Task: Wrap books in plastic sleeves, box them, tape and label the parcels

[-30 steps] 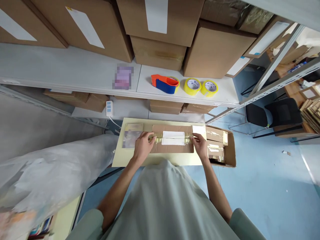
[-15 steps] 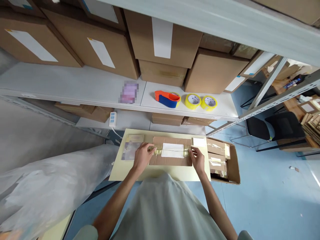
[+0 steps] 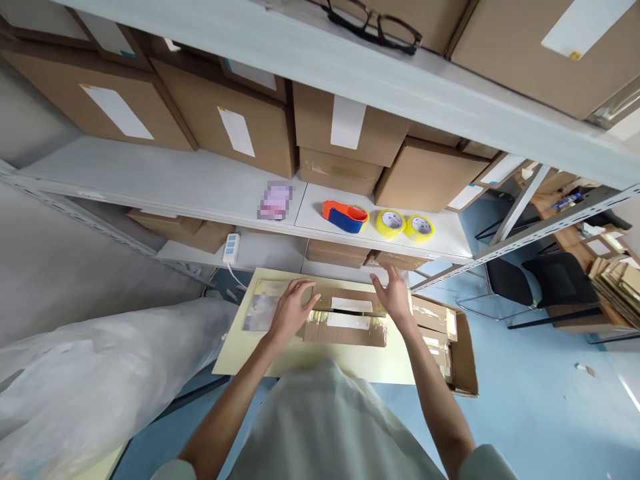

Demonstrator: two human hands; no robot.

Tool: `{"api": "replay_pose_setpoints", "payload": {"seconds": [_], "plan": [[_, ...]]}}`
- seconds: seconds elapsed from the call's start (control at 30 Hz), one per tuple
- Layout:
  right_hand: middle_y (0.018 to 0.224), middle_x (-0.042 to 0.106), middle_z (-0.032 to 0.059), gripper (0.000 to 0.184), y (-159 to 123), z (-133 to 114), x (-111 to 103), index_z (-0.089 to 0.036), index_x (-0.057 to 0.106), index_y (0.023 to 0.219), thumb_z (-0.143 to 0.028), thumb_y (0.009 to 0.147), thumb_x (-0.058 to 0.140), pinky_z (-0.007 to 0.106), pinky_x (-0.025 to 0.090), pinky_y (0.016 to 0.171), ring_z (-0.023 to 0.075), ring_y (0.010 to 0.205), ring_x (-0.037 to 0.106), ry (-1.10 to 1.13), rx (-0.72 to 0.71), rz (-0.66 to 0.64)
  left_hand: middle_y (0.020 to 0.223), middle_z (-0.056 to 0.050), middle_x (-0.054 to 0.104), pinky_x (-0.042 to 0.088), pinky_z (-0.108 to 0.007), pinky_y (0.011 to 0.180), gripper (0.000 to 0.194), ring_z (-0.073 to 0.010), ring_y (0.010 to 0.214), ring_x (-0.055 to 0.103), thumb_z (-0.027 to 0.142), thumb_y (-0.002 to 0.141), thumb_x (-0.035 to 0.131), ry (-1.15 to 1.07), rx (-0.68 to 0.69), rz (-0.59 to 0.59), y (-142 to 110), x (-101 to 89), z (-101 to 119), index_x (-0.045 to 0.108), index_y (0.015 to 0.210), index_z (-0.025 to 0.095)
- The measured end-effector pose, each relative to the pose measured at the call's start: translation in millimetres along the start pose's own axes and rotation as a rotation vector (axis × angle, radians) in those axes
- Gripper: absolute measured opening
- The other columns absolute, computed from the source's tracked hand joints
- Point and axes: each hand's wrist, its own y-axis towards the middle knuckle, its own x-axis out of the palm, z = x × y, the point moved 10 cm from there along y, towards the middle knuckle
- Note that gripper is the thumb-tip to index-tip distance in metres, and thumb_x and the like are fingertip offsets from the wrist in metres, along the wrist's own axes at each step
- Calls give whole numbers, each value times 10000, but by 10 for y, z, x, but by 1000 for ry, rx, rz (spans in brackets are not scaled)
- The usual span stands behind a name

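A brown cardboard box [image 3: 345, 335] lies on the pale yellow table board, with clear tape at its ends. Its top seam stands apart as a dark gap, and a white label is split into two strips along it. My left hand [image 3: 291, 312] is at the box's left end, thumb and fingers apart; whether the fingertips touch the cardboard I cannot tell. Over the far right corner, my right hand [image 3: 395, 297] is raised with its fingers spread and nothing in them. A plastic-covered sheet [image 3: 260, 307] lies left of the box, partly behind my left hand.
On the shelf ahead are an orange and blue tape dispenser [image 3: 345, 217], two yellow tape rolls [image 3: 390, 223] and a pixelated item [image 3: 276, 200]. Glasses [image 3: 374, 25] rest on the upper shelf beam. An open carton [image 3: 466, 353] holding taped boxes stands right, a plastic-wrapped bundle [image 3: 115, 360] left.
The box's seam has parted, and its label, nearly whole before, is in two separated strips. My right hand has lifted off the right end. The view has tilted upward, bringing the glasses in.
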Motion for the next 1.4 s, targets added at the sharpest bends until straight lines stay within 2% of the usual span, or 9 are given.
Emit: {"api": "replay_pose_setpoints", "payload": {"seconds": [0.13, 0.23, 0.43, 0.57, 0.77, 1.0, 1.13, 1.23, 1.4], "plan": [[1454, 741, 224, 476, 783, -647, 145, -178, 653, 1511, -429, 1109, 603, 579, 546, 1220, 408, 1395, 678, -106, -169, -39, 1376, -107, 784, 599, -460, 1192, 229, -293, 1320, 757, 360, 1105, 612, -63, 81, 17, 322, -219, 350, 760, 1248, 259], [1542, 693, 256, 498, 1270, -942, 405, -126, 609, 1551, -348, 1105, 607, 599, 499, 1247, 427, 1437, 641, -247, -213, -83, 1383, -99, 789, 599, -453, 1188, 244, -285, 1318, 759, 350, 1115, 597, -99, 129, 50, 499, -410, 584, 766, 1263, 257], [1534, 686, 361, 574, 1764, -949, 932, 30, 536, 1542, -297, 1086, 658, 595, 429, 1285, 464, 1464, 641, -506, -52, -224, 1355, -90, 802, 606, -426, 1164, 259, -268, 1290, 767, 345, 1133, 579, -167, 189, 106, 539, -672, 766, 769, 1277, 245], [1361, 772, 363, 510, 1789, -895, 1022, 15, 518, 1508, -310, 1124, 600, 573, 470, 1234, 438, 1325, 739, -584, 24, -236, 1326, -88, 814, 612, -427, 1153, 256, -272, 1274, 772, 332, 1130, 570, -189, 182, 102, 433, -744, 636, 771, 1263, 245], [1273, 823, 297, 584, 1358, -972, 962, -83, 494, 1547, -527, 1171, 541, 521, 600, 1065, 433, 1192, 804, -591, -4, -270, 1310, -85, 826, 622, -424, 1142, 264, -269, 1226, 784, 345, 1112, 580, -240, 79, 96, 274, -876, 180, 759, 1281, 251], [1123, 854, 165, 631, 200, -1231, 781, -185, 577, 1499, -661, 1089, 641, 454, 632, 887, 414, 1009, 838, -415, -72, -431, 1366, -107, 801, 662, -418, 1107, 323, -250, 1193, 804, 463, 1110, 636, -472, 9, 183, 158, -1043, -180, 716, 1328, 239], [1110, 860, 130, 637, -275, -1284, 624, -229, 601, 1495, -673, 1045, 677, 417, 616, 808, 379, 922, 831, -408, -23, -463, 1421, -114, 775, 659, -420, 1118, 399, -257, 1248, 790, 504, 1104, 664, -541, 3, 74, 122, -993, -172, 688, 1407, 246], [1161, 859, 133, 646, -477, -1329, 524, -232, 617, 1496, -639, 1005, 722, 432, 622, 870, 380, 977, 829, -403, -10, -462, 1461, -124, 760, 669, -399, 1068, 475, -252, 1224, 792, 544, 1089, 691, -585, 15, -52, 103, -919, -122, 676, 1457, 245], [1103, 845, 123, 589, -666, -1396, 494, -219, 663, 1421, -601, 983, 757, 437, 621, 843, 371, 955, 822, -438, 1, -549, 1188, -90, 845, 663, -339, 900, 481, -232, 1029, 799, 668, 1057, 705, -674, 18, -245, 61, -769, -44, 793, 1205, 219]]}}
